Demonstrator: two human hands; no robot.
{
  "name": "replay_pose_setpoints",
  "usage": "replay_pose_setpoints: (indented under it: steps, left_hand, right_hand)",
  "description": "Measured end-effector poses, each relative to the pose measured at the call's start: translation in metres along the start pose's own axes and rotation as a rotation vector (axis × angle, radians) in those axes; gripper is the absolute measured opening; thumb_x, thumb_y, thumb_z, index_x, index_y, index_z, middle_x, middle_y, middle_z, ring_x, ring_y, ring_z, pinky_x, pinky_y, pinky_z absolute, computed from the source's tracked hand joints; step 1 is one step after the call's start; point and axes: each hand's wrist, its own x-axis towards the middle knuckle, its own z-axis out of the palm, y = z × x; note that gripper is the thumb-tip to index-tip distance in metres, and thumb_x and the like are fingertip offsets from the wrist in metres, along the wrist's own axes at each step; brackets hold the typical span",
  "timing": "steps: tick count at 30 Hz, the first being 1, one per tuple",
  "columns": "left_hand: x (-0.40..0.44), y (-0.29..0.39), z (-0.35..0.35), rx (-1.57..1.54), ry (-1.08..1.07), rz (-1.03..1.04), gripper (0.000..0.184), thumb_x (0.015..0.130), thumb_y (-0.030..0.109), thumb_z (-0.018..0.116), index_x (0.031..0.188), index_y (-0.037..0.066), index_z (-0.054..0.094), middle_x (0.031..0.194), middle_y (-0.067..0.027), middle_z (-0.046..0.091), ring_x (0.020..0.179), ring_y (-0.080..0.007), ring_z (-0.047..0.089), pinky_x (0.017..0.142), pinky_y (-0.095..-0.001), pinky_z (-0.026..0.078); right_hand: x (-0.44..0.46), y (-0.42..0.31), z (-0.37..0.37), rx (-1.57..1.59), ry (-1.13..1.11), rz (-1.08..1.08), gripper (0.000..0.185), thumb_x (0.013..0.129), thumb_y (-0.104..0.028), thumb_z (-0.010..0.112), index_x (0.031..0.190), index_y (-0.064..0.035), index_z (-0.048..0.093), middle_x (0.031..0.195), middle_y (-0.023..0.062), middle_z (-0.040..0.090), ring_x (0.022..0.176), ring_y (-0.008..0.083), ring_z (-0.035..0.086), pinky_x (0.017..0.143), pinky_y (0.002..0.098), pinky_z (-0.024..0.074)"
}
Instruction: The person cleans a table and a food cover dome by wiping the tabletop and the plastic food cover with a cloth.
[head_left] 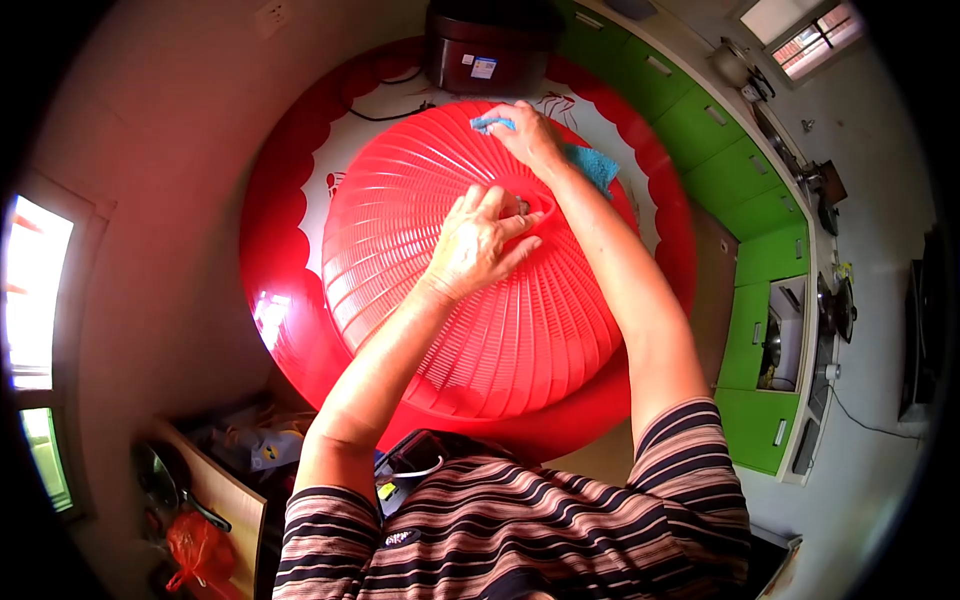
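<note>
A large red plastic mesh food cover [400, 250], domed and ribbed, rests on a round red-and-white table. My left hand [475, 243] is at the cover's crown, with its fingers bent on the raised red handle [546, 208] and the thumb extended. Part of its grip is hidden behind the fingers. My right hand [525, 138] is closed on a blue cloth [492, 124] against the far side of the cover. More blue cloth shows on the other side of that wrist, lying over the ribs.
Beyond the cover, a dark box-like appliance [490, 55] stands on the table [270, 225], a black cord near it. Green cabinets [752, 240] line the right side, with pots on the counter. At lower left are a wooden drawer unit [225, 470] and a red bag [200, 548].
</note>
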Motion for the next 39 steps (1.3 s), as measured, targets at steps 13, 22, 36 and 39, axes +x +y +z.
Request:
replay_pose_setpoints:
  steps: [13, 22, 36, 39]
  left_hand:
    - [-0.001, -0.008, 0.007, -0.032, 0.083, 0.043, 0.021, 0.083, 0.024, 0.074, 0.101, 0.012, 0.074, 0.093, -0.0052, 0.057, 0.085, -0.0248, 0.053, 0.075, -0.0377, 0.046]
    - [-0.001, -0.004, 0.007, 0.021, 0.174, 0.033, 0.023, 0.081, 0.023, 0.075, 0.100, 0.010, 0.071, 0.094, -0.0087, 0.059, 0.088, -0.0285, 0.058, 0.077, -0.0401, 0.050]
    - [0.001, -0.025, 0.021, 0.079, 0.441, -0.432, 0.021, 0.091, 0.016, 0.061, 0.110, 0.009, 0.060, 0.101, -0.0127, 0.060, 0.097, -0.0314, 0.055, 0.084, -0.0452, 0.041]
    - [-0.003, -0.030, 0.028, 0.069, 0.427, -0.439, 0.029, 0.089, 0.015, 0.059, 0.117, 0.011, 0.058, 0.107, -0.0148, 0.058, 0.101, -0.0338, 0.054, 0.088, -0.0471, 0.041]
  right_hand:
    - [0.033, 0.019, 0.016, 0.097, -0.062, -0.169, 0.016, 0.085, -0.027, 0.069, 0.100, -0.0231, 0.074, 0.096, 0.0075, 0.062, 0.096, 0.0269, 0.063, 0.084, 0.0382, 0.0509]
    - [-0.051, 0.006, -0.046, 0.292, -0.332, -0.303, 0.017, 0.087, -0.011, 0.064, 0.103, -0.0083, 0.071, 0.106, 0.0086, 0.066, 0.107, 0.0224, 0.059, 0.097, 0.0334, 0.0458]
    - [-0.187, -0.038, -0.046, -0.082, 0.337, -0.076, 0.018, 0.085, -0.016, 0.069, 0.102, -0.0136, 0.068, 0.092, 0.0056, 0.061, 0.088, 0.0282, 0.063, 0.076, 0.0389, 0.0510]
    - [-0.178, -0.036, -0.048, -0.006, 0.309, -0.088, 0.016, 0.087, -0.015, 0.067, 0.102, -0.0154, 0.068, 0.091, 0.0043, 0.062, 0.085, 0.0275, 0.064, 0.072, 0.0393, 0.0521]
